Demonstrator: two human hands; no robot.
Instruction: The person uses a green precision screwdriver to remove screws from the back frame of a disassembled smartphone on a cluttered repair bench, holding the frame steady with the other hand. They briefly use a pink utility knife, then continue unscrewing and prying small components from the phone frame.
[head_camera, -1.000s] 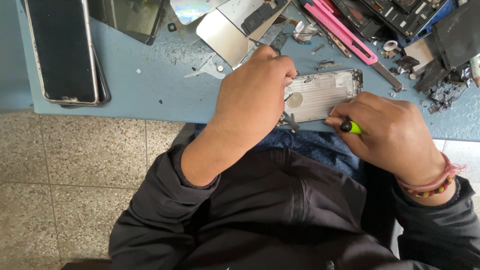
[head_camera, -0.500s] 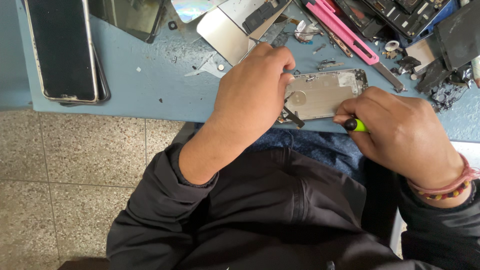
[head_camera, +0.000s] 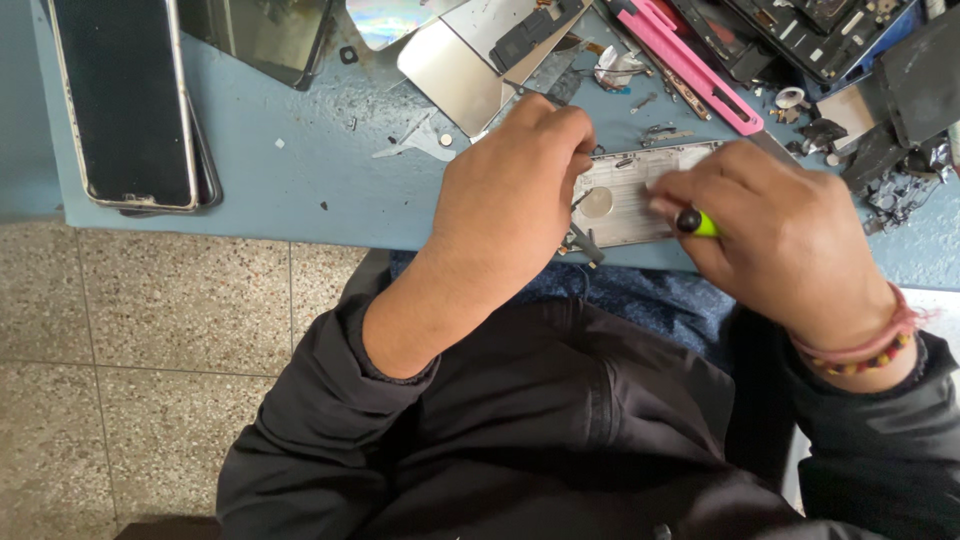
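Note:
A silver phone housing (head_camera: 625, 195) lies open at the near edge of the blue table (head_camera: 300, 190). My left hand (head_camera: 510, 185) presses down on its left end, fingers curled over the frame. My right hand (head_camera: 775, 235) covers the housing's right end and grips a small screwdriver with a green and black handle (head_camera: 697, 223); its tip is hidden under my fingers. A beaded bracelet sits on my right wrist. My dark jacket sleeves fill the lower part of the view.
A black phone (head_camera: 125, 100) lies at the table's left. Metal plates (head_camera: 455, 75), a pink utility knife (head_camera: 690, 65), loose screws and dark phone parts (head_camera: 900, 100) crowd the back and right. Speckled floor tiles (head_camera: 150, 330) lie below the table edge.
My right hand has slid left over the housing with the screwdriver, now covering more of its right end. My left hand stays on the left end.

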